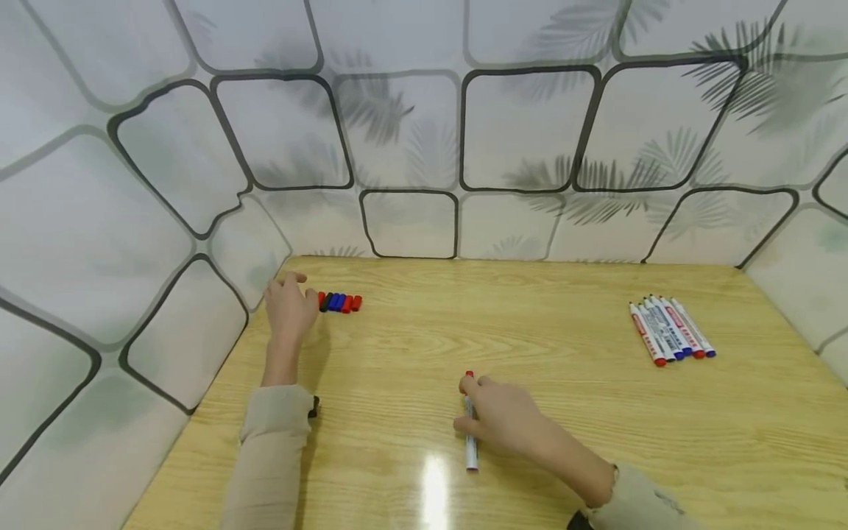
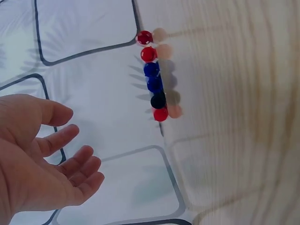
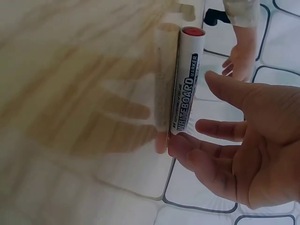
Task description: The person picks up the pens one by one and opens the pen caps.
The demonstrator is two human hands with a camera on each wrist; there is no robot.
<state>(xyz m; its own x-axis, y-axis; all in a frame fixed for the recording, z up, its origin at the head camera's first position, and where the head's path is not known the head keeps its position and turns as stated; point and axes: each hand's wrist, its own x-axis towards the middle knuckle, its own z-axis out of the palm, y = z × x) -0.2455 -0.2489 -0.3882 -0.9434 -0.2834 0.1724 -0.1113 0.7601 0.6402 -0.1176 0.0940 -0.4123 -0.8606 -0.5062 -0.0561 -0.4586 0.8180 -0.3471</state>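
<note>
A whiteboard marker (image 1: 471, 449) with a red cap lies on the table, its cap end pointing away from me. My right hand (image 1: 510, 416) is over it. In the right wrist view, the fingers of the right hand (image 3: 262, 145) reach the red cap (image 3: 171, 144), while the thumb stands apart from the white barrel (image 3: 187, 79). At the far left, my left hand (image 1: 290, 305) is beside a row of red, black and blue marker caps (image 1: 336, 302). The left wrist view shows the left hand (image 2: 42, 154) with fingers loosely bent and nothing held, apart from the caps (image 2: 152, 70).
At the right of the wooden table (image 1: 563, 442), several capless white markers (image 1: 672, 327) lie side by side, with red, blue and dark ends. A patterned wall covering (image 1: 411, 221) rises along the table's back and sides.
</note>
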